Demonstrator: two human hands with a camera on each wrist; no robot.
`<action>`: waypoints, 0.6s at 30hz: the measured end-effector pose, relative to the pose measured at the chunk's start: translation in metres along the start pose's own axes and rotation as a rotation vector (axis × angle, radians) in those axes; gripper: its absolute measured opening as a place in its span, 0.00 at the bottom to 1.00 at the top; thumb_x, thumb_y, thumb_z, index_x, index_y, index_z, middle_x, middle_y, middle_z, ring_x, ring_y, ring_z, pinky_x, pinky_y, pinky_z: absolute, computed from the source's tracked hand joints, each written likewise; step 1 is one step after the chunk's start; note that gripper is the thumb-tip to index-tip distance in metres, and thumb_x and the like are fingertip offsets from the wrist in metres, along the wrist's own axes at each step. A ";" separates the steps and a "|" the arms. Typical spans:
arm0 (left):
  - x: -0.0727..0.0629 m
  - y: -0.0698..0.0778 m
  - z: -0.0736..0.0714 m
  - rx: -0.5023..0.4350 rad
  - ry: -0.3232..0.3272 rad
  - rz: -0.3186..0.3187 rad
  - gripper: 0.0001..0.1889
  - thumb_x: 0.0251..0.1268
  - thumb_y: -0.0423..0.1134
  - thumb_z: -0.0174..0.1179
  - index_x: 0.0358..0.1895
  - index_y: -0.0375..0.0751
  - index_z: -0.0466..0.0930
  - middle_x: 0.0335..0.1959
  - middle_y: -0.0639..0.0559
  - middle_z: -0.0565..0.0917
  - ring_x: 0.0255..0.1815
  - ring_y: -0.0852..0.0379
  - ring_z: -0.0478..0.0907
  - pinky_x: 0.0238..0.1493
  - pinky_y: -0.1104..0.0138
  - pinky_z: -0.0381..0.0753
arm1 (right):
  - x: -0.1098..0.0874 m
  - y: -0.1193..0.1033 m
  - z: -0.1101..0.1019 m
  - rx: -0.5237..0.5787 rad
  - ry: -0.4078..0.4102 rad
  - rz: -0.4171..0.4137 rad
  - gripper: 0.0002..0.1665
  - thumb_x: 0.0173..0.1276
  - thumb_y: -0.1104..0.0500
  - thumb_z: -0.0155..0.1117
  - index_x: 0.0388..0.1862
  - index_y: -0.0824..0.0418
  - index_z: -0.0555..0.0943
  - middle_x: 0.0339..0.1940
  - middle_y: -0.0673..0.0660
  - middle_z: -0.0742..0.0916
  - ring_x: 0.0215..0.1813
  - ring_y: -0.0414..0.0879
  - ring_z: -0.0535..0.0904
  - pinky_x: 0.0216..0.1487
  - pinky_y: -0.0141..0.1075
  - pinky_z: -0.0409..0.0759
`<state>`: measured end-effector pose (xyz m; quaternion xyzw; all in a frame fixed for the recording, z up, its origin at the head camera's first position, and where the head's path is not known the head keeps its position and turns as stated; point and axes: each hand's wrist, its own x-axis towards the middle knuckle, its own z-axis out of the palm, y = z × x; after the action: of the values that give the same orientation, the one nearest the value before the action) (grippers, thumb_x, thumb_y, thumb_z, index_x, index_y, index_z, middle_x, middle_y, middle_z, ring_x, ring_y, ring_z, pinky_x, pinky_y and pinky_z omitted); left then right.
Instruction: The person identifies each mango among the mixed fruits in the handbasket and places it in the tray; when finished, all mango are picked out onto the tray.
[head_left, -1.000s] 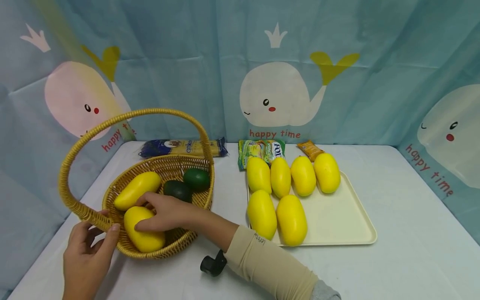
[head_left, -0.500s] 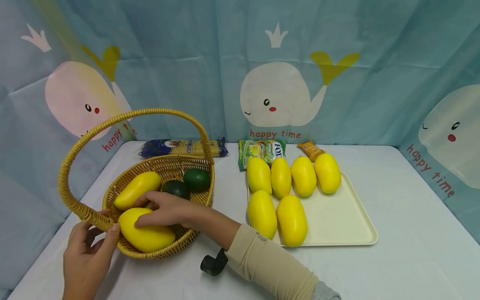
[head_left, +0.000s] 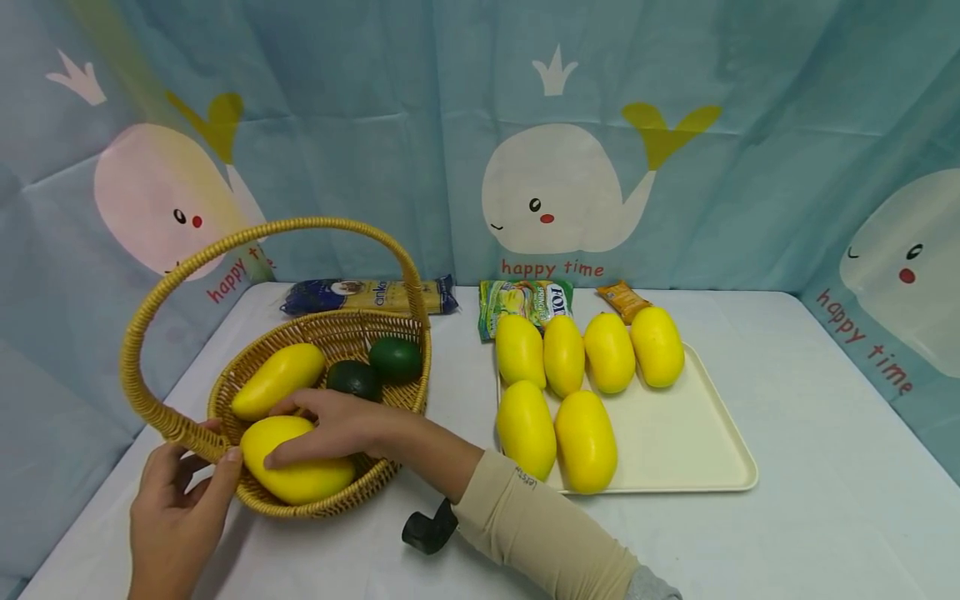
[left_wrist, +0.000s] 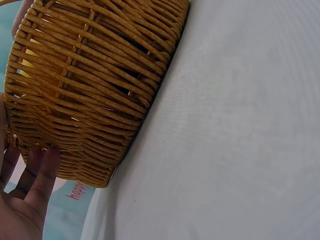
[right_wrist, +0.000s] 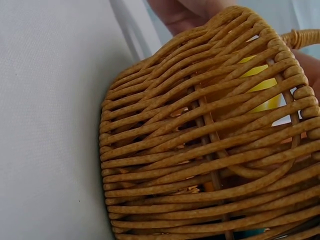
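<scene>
A wicker basket (head_left: 341, 325) with a tall arched handle stands on the left of the table. My left hand (head_left: 176, 504) grips its rim at the near-left foot of the handle, fingers against the outer weave. Inside, my right hand (head_left: 337, 429) holds a yellow mango (head_left: 300, 483) at the near side, thumb on top and the other fingertips partly hidden behind it. Another mango (head_left: 277, 381) lies just beyond. Two dark green avocados (head_left: 396, 358) sit at the basket's right. The right wrist view shows mostly the basket's woven side (right_wrist: 200, 135).
A cream tray (head_left: 682, 442) at the right bears several yellow mangoes (head_left: 587, 442). Behind are a blue pasta bag (head_left: 315, 297), a green packet (head_left: 491, 308) and a small orange packet (head_left: 622, 300). A black curved object (head_left: 427, 532) lies near the right forearm.
The near mango in the basket has turned under my right hand, from pointing toward me to lying more sideways. My left hand has kept its grip on the basket.
</scene>
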<state>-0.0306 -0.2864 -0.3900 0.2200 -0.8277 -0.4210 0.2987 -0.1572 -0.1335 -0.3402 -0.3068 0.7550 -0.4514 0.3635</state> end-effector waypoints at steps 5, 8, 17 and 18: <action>0.000 0.000 0.001 0.007 0.004 -0.006 0.23 0.70 0.33 0.63 0.66 0.38 0.72 0.54 0.59 0.72 0.48 0.71 0.73 0.41 0.90 0.73 | 0.000 0.001 0.002 0.024 0.092 -0.023 0.31 0.60 0.52 0.75 0.62 0.45 0.76 0.49 0.41 0.79 0.44 0.37 0.75 0.44 0.31 0.77; 0.000 -0.001 0.001 0.011 0.005 -0.002 0.23 0.70 0.33 0.63 0.66 0.38 0.72 0.55 0.59 0.72 0.48 0.71 0.73 0.41 0.90 0.73 | -0.001 0.001 0.004 -0.031 0.152 -0.051 0.35 0.60 0.49 0.75 0.66 0.44 0.74 0.53 0.41 0.79 0.43 0.37 0.74 0.42 0.30 0.78; 0.000 -0.001 0.001 0.020 0.000 -0.002 0.23 0.70 0.33 0.63 0.66 0.40 0.72 0.56 0.57 0.72 0.49 0.71 0.73 0.42 0.90 0.73 | -0.014 0.001 0.003 -0.077 0.262 -0.181 0.38 0.62 0.45 0.74 0.69 0.42 0.70 0.53 0.41 0.79 0.43 0.34 0.74 0.40 0.27 0.78; 0.000 -0.001 0.001 0.018 0.001 0.002 0.23 0.70 0.33 0.63 0.66 0.40 0.72 0.55 0.58 0.72 0.49 0.72 0.73 0.41 0.90 0.73 | -0.016 0.001 0.002 -0.045 0.268 -0.189 0.37 0.62 0.46 0.73 0.69 0.42 0.70 0.52 0.41 0.79 0.44 0.34 0.74 0.40 0.27 0.79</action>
<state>-0.0315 -0.2867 -0.3911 0.2219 -0.8315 -0.4132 0.2977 -0.1468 -0.1211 -0.3374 -0.3217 0.7744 -0.5034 0.2084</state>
